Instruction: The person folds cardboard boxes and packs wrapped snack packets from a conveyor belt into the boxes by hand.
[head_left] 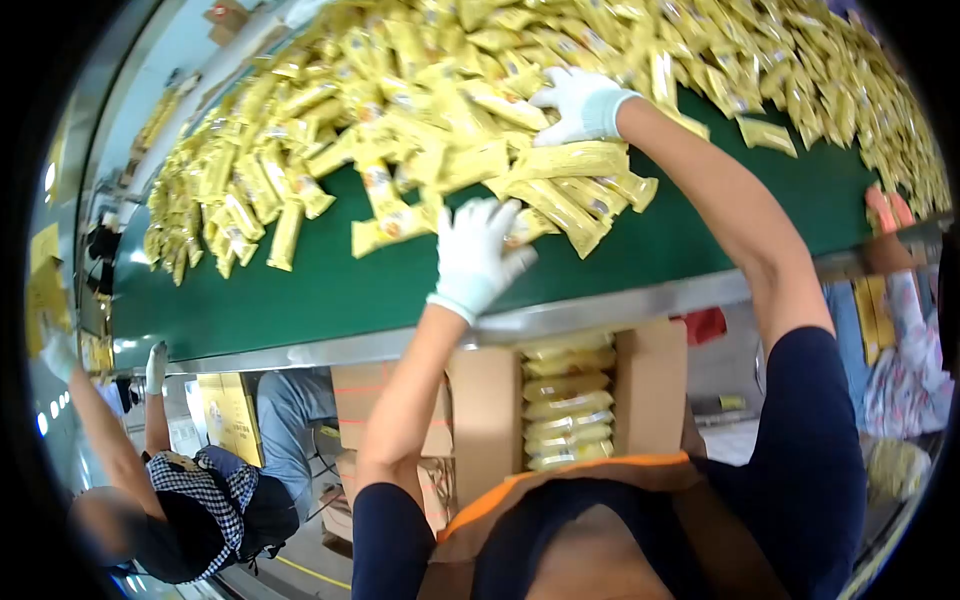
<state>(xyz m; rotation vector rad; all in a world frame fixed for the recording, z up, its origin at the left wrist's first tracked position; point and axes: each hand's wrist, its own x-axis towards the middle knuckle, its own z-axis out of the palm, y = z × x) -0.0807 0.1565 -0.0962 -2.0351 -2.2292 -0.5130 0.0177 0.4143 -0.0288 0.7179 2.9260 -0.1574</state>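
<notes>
We saw the left hand (472, 255) palm down, fingers spread, its fingertips at the near side of a loose cluster of yellow packets (565, 200). We saw no packet enclosed by it. The right hand (582, 108) lay farther away and to the right, palm down, with fingers and thumb apart over packets at the cluster's far side; we could not see its underside. Both hands wore white gloves.

The cluster lay between and around the two hands, on a green belt (330, 305). We noted that its packets overlapped at varied angles. Beyond, a large heap (440, 60) of similar packets ran along the far side of the belt, from left to right.

On the near side we recorded a metal edge (640, 297). Below it, an open cardboard box (485, 410) held a row of packets (568, 410) stacked flat, with flaps standing to left and right. A red object (705, 325) was near the box's right; we could not identify it.

At far right, we observed a second person's hand in a pink glove (885, 208), beside the heap. At left, another person (205, 510) in a checked garment had both white-gloved arms raised, near a yellow carton (230, 410).
</notes>
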